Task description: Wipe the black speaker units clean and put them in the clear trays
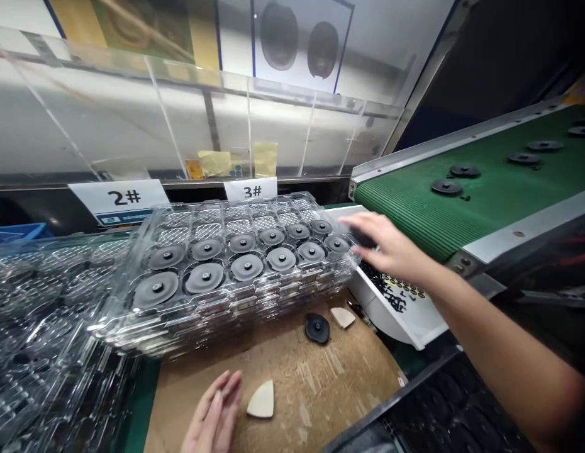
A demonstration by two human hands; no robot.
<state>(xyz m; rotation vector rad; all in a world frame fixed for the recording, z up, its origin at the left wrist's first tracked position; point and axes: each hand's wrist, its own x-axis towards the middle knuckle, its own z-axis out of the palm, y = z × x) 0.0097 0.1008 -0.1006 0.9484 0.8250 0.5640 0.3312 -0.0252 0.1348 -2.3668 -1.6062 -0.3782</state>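
Note:
My right hand (pixel 389 242) is at the right end of the stacked clear plastic trays (pixel 268 292). A dark disc-like part (pixel 362 238), blurred and partly hidden, lies between its thumb and fingers. Two rows of the top tray's pockets hold grey oval discs (pixel 246 267) with a small centre knob; the back pockets show only ribbed plastic. My left hand (pixel 216 412) hovers low over the brown board (pixel 283 352), fingers loosely stretched and holding nothing. Beside it lies a cream wedge-shaped pad (pixel 261 399). Farther right are a black disc (pixel 317 328) and a second cream pad (pixel 342 317).
A green conveyor belt (pixel 500 179) at right carries several black discs (pixel 446 187). Below my right forearm is a white bin (pixel 391 321) with small black pieces. More clear trays (pixel 47 302) are stacked left. A dark crate (pixel 443 402) stands at the lower right.

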